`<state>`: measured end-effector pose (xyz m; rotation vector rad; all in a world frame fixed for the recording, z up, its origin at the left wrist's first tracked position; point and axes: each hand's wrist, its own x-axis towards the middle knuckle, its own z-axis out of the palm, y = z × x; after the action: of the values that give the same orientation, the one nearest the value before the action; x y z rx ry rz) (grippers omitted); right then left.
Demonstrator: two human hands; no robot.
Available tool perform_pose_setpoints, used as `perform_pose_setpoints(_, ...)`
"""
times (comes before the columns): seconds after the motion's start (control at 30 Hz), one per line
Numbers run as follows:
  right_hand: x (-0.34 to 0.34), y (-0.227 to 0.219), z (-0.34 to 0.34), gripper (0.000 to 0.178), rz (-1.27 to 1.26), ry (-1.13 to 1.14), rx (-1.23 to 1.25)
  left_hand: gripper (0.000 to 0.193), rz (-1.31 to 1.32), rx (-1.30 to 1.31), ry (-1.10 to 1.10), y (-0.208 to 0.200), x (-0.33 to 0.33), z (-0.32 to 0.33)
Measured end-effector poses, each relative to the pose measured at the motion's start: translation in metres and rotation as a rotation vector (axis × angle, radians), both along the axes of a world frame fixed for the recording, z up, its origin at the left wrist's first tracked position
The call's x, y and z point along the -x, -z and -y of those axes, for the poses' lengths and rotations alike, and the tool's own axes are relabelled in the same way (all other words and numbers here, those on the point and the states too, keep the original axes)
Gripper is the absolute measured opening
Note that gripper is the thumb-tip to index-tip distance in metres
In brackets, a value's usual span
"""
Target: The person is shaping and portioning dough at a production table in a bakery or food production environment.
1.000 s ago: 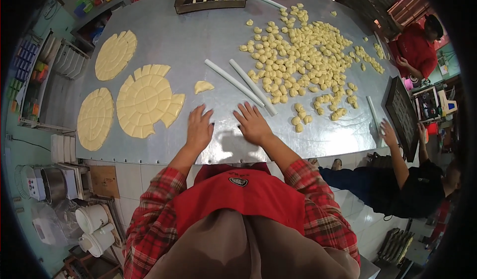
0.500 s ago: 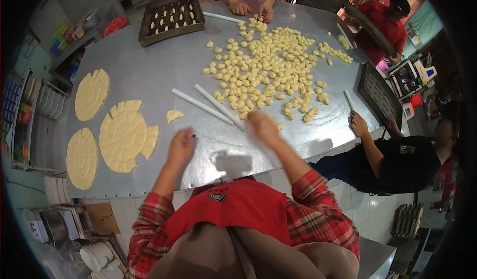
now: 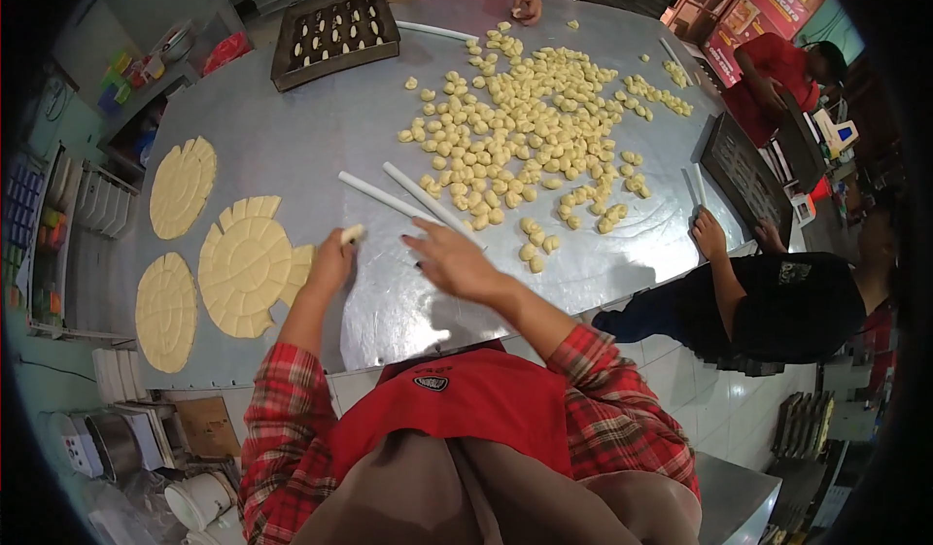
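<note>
a grey metal table (image 3: 311,142) fills the middle. the person's red apron (image 3: 466,414) bears lettering and a dark oval badge (image 3: 431,384); a red poster (image 3: 766,6) at upper right carries pale print. a scored dough round (image 3: 243,271) lies at left. the right hand (image 3: 455,261) angles leftward above the table, fingers loosely spread. the left hand (image 3: 331,265), near the round's right edge, pinches a small dough piece (image 3: 353,234).
</note>
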<state>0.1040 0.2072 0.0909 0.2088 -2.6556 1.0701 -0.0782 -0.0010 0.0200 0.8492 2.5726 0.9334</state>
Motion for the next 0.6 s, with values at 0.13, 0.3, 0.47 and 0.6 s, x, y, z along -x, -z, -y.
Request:
perform_pose_setpoints(0.13,0.002,0.014,0.051,0.045,-0.217,-0.145,-0.018,0.022,0.75,0.048,0.244,-0.053,-0.068,0.009)
perform_pose_setpoints(0.3,-0.009,0.021,0.075,0.033,0.067,-0.281,-0.027,0.03,0.89,-0.062,0.239,-0.069,-0.099,0.036)
perform_pose_setpoints(0.47,-0.012,0.01,0.084,0.026,0.305,-0.295,0.015,0.029,0.988,-0.026,0.167,-0.036,-0.103,0.059)
perform_pose_setpoints(0.6,-0.022,0.028,0.081,0.013,0.499,-0.319,0.538,0.022,1.282,-0.264,0.127,-0.039,-0.114,0.053)
